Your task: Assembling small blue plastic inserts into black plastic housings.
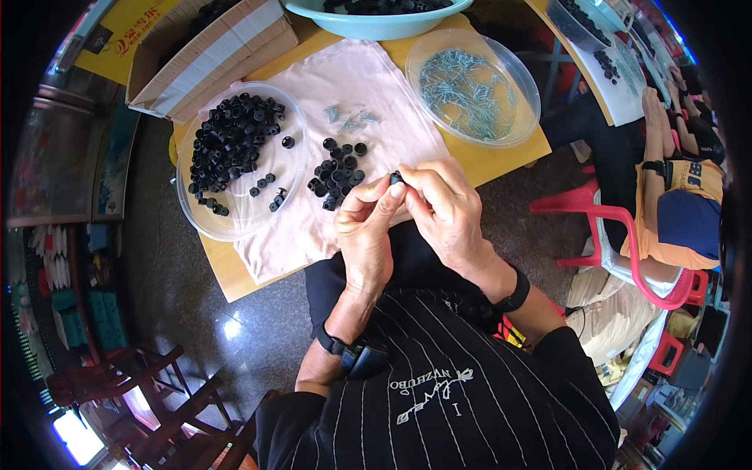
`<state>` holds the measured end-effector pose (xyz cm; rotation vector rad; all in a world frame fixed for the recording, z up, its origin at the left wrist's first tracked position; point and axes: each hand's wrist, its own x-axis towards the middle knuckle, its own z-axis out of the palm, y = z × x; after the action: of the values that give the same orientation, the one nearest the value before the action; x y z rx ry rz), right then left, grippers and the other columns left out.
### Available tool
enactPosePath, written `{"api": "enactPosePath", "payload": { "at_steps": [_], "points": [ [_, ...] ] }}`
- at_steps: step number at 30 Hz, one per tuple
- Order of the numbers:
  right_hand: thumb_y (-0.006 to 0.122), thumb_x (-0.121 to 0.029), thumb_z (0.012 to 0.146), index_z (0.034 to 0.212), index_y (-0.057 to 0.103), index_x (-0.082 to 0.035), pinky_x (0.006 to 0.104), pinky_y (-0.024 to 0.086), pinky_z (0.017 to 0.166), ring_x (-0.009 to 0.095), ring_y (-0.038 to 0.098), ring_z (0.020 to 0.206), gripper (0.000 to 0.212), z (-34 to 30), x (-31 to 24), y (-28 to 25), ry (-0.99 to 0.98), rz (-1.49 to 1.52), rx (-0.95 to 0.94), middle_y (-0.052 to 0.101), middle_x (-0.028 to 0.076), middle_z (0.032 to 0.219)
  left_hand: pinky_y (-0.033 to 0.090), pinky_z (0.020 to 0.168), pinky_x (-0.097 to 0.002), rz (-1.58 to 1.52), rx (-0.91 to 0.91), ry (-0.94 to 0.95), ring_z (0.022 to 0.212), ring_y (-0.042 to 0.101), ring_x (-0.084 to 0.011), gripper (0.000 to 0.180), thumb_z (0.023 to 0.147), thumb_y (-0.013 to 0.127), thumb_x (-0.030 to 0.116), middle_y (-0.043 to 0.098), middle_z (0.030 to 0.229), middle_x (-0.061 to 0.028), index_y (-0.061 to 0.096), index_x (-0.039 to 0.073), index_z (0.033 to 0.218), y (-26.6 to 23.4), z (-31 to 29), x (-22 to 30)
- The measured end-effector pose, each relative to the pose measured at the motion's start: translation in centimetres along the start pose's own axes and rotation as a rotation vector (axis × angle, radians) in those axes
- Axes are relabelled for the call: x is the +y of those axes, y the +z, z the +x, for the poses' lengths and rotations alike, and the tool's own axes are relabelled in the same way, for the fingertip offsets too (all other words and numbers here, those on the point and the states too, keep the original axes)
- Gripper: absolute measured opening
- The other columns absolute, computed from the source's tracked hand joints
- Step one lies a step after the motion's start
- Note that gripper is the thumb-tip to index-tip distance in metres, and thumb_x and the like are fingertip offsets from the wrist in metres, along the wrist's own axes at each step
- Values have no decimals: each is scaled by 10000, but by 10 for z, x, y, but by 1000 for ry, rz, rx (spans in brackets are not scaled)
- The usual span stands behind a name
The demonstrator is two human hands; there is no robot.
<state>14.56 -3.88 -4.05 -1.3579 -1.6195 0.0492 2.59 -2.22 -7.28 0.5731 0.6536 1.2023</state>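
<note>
Between my fingertips, just past the near edge of the table, is a small black plastic cap-like part (396, 178). My left hand (368, 227) pinches it from the left, and my right hand (445, 205) closes on it from the right. Fingers cover most of it, so its exact shape is hidden. On the pink cloth (290, 215) in front of my hands lies a loose group of black round caps (335, 174). Beyond them rests a little heap of thin silvery screws or pins (352, 119).
A clear round tray (188, 184) at the left holds many black parts. Another clear tray (533, 129) at the right contains thin metal pins. A cardboard box (215, 59) and a light-blue basin (380, 27) stand behind. A red chair (564, 201) and another person (689, 196) are at the right.
</note>
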Motion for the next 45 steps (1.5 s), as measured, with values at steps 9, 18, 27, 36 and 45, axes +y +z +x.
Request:
{"api": "enactPosePath", "payload": {
  "at_steps": [9, 18, 27, 36, 45],
  "points": [
    [699, 51, 677, 958, 614, 5, 350, 485, 690, 265, 576, 783, 297, 19, 0, -14, 9, 66, -25, 567, 100, 847, 513, 886, -290, -28, -148, 5, 935, 647, -136, 136, 884, 642, 6, 680, 1017, -91, 649, 25, 1019, 11, 4, 20],
    [692, 54, 688, 988, 614, 10, 340, 493, 733, 253, 584, 846, 312, 23, -5, -19, -89, -18, -109, 573, 103, 909, 476, 927, -300, 11, -118, 37, 995, 615, -133, 154, 844, 678, -18, 673, 1044, -74, 658, 46, 982, 6, 5, 19],
    [669, 27, 805, 992, 648, -3, 286, 502, 634, 213, 623, 767, 191, 29, -5, -30, 33, 193, -195, 612, 95, 884, 512, 888, -277, 121, -125, 117, 984, 620, -136, 195, 824, 674, -72, 654, 1079, -102, 640, 15, 995, 4, 3, 19],
    [681, 42, 801, 997, 660, 10, 263, 503, 645, 190, 640, 774, 199, 25, -3, -32, 182, 384, -210, 644, 103, 905, 508, 912, -288, 120, -131, 131, 1009, 618, -155, 227, 824, 661, -95, 649, 1086, -133, 614, -4, 1026, 2, 1, 24],
    [667, 64, 788, 1022, 682, -7, 277, 518, 668, 201, 655, 814, 245, 27, -3, -37, -13, 172, -215, 663, 104, 929, 511, 917, -290, 233, -151, 191, 1005, 615, -163, 178, 834, 646, -97, 639, 1118, -143, 663, -21, 993, 0, 1, 23]
  ]
}}
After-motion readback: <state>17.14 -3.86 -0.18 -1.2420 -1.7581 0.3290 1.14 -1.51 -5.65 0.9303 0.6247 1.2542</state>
